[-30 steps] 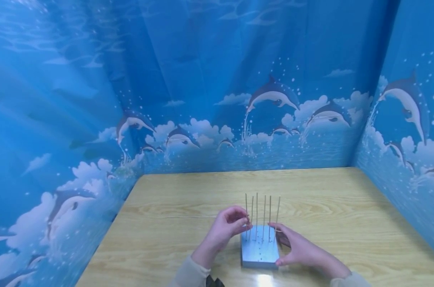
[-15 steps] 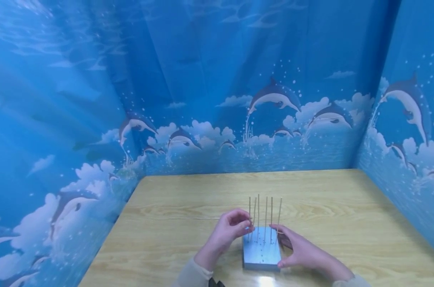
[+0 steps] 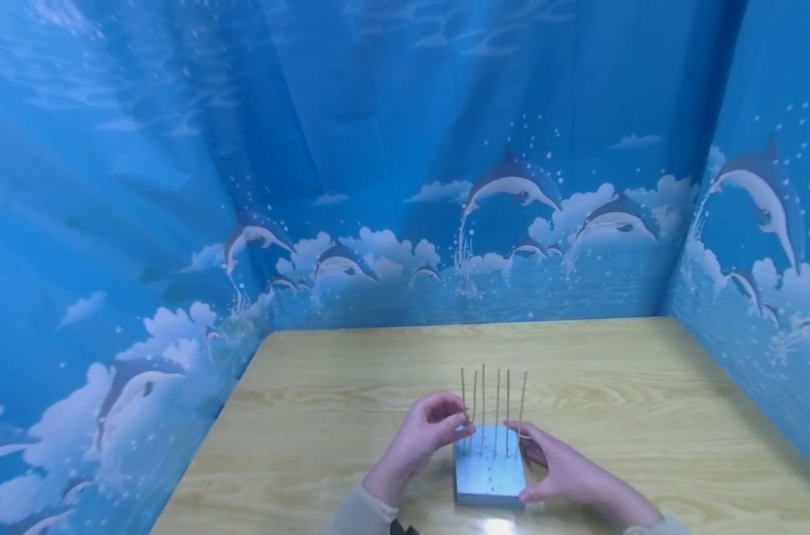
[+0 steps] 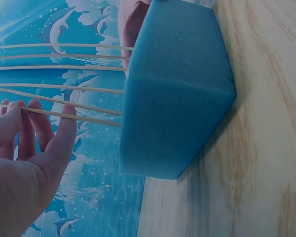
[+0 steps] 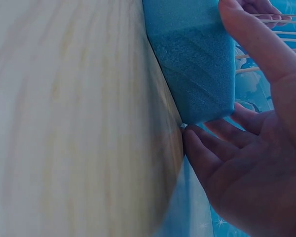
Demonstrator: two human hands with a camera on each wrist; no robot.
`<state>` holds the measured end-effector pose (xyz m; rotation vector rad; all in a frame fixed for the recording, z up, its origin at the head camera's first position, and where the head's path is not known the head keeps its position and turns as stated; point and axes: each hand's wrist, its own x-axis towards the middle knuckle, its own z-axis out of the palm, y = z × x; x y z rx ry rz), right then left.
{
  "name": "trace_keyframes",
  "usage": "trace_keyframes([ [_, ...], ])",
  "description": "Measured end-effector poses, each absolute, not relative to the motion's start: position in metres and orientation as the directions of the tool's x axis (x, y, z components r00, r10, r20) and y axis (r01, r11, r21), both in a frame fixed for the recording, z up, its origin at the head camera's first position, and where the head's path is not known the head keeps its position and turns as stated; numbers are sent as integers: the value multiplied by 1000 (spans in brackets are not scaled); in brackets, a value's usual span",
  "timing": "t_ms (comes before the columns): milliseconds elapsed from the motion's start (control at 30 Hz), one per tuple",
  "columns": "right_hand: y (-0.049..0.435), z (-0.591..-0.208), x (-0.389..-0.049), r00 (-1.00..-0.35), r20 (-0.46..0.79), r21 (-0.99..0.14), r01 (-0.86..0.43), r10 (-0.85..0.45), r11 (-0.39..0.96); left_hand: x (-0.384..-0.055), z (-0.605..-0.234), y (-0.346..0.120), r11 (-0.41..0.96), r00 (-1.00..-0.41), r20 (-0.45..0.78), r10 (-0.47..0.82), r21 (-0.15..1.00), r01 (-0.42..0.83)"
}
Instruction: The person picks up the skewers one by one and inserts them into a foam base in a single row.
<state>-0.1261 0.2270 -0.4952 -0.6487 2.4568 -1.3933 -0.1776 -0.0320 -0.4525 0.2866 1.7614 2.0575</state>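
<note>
A light-blue foam block (image 3: pixel 490 475) sits on the table with several thin wooden sticks (image 3: pixel 499 401) standing in its top. My left hand (image 3: pixel 426 431) is at the block's far left and pinches the leftmost stick between thumb and fingers. In the left wrist view that stick (image 4: pixel 96 120) runs from the fingertips (image 4: pixel 69 109) into the foam block (image 4: pixel 175 98). My right hand (image 3: pixel 555 464) grips the block's right side, thumb at the near corner and fingers toward the far side. The right wrist view shows the thumb (image 5: pixel 246 34) on the block (image 5: pixel 195 74); some fingertips are hidden behind it.
The wood-grain table (image 3: pixel 298 446) extends around the block on all sides. Blue curtains (image 3: pixel 391 148) printed with dolphins and clouds hang at the back, left and right edges. Small dark holes or specks (image 3: pixel 490 469) mark the block's top.
The leftmost stick's tip leaned right toward its neighbour, then swung back left. Both hands keep their places on the stick and block. The head view has shifted slightly.
</note>
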Motion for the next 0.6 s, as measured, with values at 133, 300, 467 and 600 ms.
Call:
trace_keyframes([
  [133, 226, -497, -127, -870, 10, -857, -261, -492, 444, -178, -456, -33, -126, -893, -109, 437, 975, -180],
  [300, 226, -499, -127, -864, 19, -863, -268, -504, 428, -177, -462, -34, -128, -897, -108, 429, 975, -179],
  [467, 227, -500, -127, -866, 16, -866, -262, -500, 426, -177, -465, -34, -139, -892, -94, 443, 975, -172],
  [600, 228, -501, -127, -874, 8, -860, -254, -486, 442, -178, -464, -34, -140, -889, -90, 450, 976, -169],
])
